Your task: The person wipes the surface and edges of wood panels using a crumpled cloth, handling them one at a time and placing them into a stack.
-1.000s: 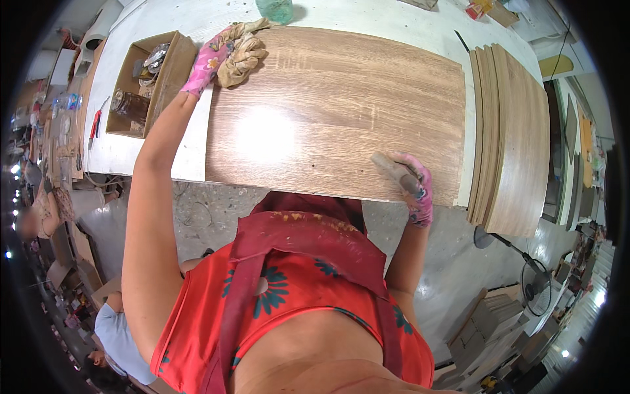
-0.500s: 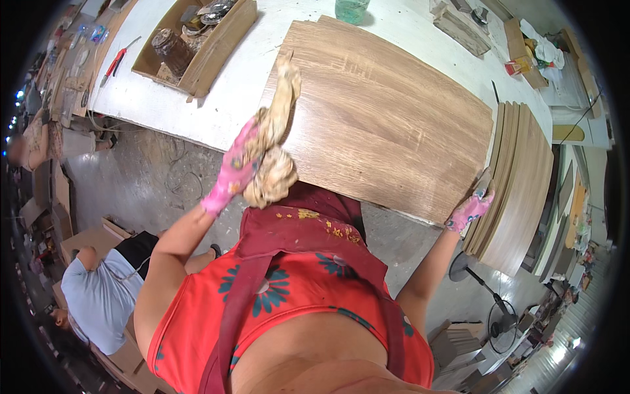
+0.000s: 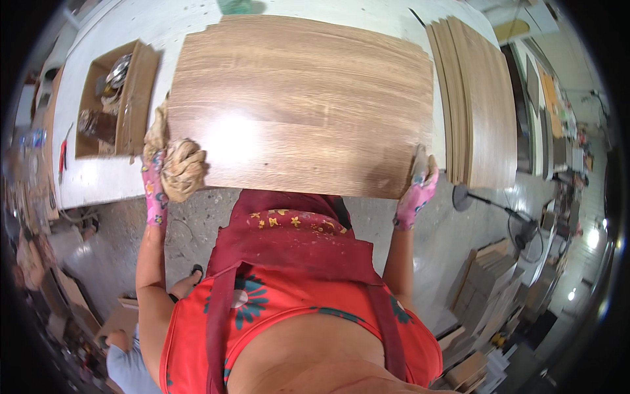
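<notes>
A wood-grain board [image 3: 302, 108] lies flat on the white table in front of me, with the edges of other boards showing beneath it at the far side. My left hand [image 3: 155, 187], in a pink patterned glove, is closed on a crumpled tan rag [image 3: 184, 172] at the board's near left corner. Part of the rag hangs along the left edge. At the near right corner, my right hand [image 3: 416, 194], gloved the same way with greyish fingertips, grips the board's edge. Its lower fingers are partly hidden.
A stack of similar boards [image 3: 482, 105] stands close on the right. To the left is a cardboard box [image 3: 136, 98] holding a brown jar and metal items, beside a red-handled tool [image 3: 63, 154]. A green container [image 3: 235, 6] sits at the far edge. A fan [image 3: 525, 230] stands at right.
My view has turned, so the table things sit further left. My left hand has brought the rag from over the board to its left edge. My right hand stays at the near right corner.
</notes>
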A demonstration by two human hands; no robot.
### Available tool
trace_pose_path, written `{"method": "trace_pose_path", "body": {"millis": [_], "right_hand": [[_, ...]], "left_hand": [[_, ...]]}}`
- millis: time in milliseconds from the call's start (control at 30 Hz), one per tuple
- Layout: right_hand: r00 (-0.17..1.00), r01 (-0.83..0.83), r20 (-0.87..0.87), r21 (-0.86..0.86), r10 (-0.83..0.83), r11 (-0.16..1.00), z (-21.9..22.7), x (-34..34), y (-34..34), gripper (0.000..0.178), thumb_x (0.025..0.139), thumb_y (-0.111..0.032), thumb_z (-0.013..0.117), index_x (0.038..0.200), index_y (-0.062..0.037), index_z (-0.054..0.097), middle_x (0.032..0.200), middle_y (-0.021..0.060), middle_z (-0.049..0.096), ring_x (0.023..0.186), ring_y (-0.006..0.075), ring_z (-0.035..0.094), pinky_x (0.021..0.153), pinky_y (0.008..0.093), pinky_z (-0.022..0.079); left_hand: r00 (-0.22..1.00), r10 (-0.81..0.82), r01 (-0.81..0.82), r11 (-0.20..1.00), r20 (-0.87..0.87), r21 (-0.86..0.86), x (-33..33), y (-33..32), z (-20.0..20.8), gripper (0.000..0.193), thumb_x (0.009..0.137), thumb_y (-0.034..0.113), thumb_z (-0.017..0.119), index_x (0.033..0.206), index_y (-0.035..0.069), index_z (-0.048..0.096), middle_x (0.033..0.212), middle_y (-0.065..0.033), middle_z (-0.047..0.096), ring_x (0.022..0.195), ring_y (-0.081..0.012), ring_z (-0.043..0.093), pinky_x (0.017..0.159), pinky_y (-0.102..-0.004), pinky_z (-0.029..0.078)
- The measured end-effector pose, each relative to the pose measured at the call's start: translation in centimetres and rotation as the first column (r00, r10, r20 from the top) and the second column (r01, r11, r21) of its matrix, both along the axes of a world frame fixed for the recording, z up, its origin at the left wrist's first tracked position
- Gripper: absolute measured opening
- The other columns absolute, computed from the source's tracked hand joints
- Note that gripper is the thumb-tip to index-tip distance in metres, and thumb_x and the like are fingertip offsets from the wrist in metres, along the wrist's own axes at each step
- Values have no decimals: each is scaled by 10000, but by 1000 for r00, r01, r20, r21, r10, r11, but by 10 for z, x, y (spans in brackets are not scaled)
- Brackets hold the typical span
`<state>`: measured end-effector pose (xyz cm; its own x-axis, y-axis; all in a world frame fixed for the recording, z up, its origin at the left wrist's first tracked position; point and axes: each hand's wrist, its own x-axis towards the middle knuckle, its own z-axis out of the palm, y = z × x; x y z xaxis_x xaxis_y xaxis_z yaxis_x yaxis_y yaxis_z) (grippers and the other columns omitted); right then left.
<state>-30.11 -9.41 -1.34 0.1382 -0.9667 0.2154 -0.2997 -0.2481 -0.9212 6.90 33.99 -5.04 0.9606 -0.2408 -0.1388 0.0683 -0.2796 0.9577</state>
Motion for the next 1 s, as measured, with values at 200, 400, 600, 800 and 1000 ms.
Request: {"method": "trace_pose_path", "body": {"millis": [200,400,600,800,1000], "right_hand": [[947,72,255,423,-195,903,12,-23,23,419,893,-37,494,1310,2,481,1319,125,504,1195,218,500,1013,320,386],[925,-29,362,371,-115,928,-1,-17,-7,324,949,-3,425,1259,21,517,1208,105,571,1102,182,537,976,279,393],[924,-10,353,404,-146,915,24,-42,-14,349,905,6,443,1243,2,533,1186,90,580,1074,169,539,949,271,408],[918,216,302,167,-258,962,45,-106,2,384,915,-57,445,1291,6,495,1264,126,532,1176,227,514,984,329,428],[858,509,-73,-13,-509,861,37,-211,-10,412,962,-230,460,1298,7,474,1230,149,549,1110,249,566,890,350,511]], "left_hand": [[992,-72,63,994,-106,-90,-2,-21,26,413,939,326,510,1180,-3,576,1142,-127,625,1028,-225,596,865,-321,488],[756,-401,164,881,-517,-444,-30,-47,80,437,940,356,483,1172,-3,577,1140,-134,623,1000,-245,602,818,-327,507],[842,-436,156,759,-316,-632,-52,-84,104,427,934,384,445,1165,46,563,894,-66,525,835,-193,547,614,-263,465],[919,-367,312,901,-145,-302,-47,-129,112,387,916,346,491,1160,58,575,923,-74,553,875,-198,559,682,-291,467],[845,-534,533,837,27,-124,-36,-268,95,354,897,308,537,1154,70,587,952,-82,581,915,-202,570,750,-319,470]]}}
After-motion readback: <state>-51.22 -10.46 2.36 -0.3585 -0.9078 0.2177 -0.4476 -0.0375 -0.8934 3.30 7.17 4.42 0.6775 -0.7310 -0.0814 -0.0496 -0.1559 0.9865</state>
